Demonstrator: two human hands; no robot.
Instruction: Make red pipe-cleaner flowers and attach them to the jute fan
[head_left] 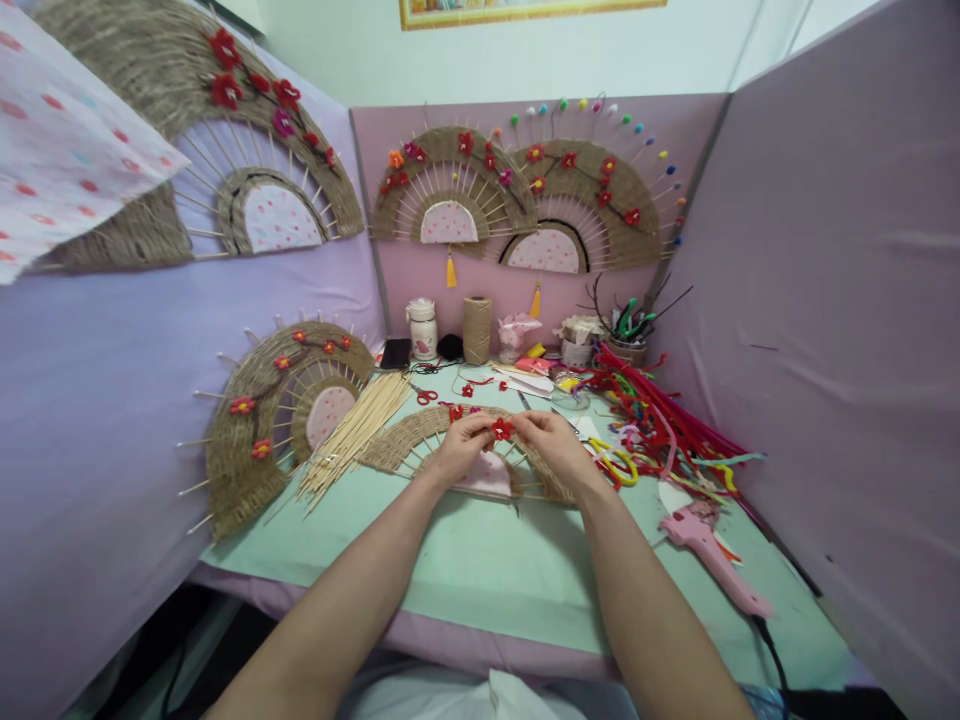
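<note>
Between my two hands is a small red flower (502,429) that looks made of pipe cleaner. My left hand (466,445) pinches its left side, and my right hand (546,440) pinches the right side. Both hands are closed, held above a fan (405,437) of wound twine and thin sticks lying on the table. A pale dotted half-circle (487,474) forms the fan's centre. Another red flower (455,412) shows at the fan's upper edge, just behind my left hand. My hands and forearms hide parts of the fan.
Left of the fan lies a heap of thin wooden sticks (360,430). Yellow-handled scissors (616,462), a pile of red pipe cleaners (660,410) and a pink glue gun (712,560) with a cord are on the right. A twine spool (477,330) stands at the back.
</note>
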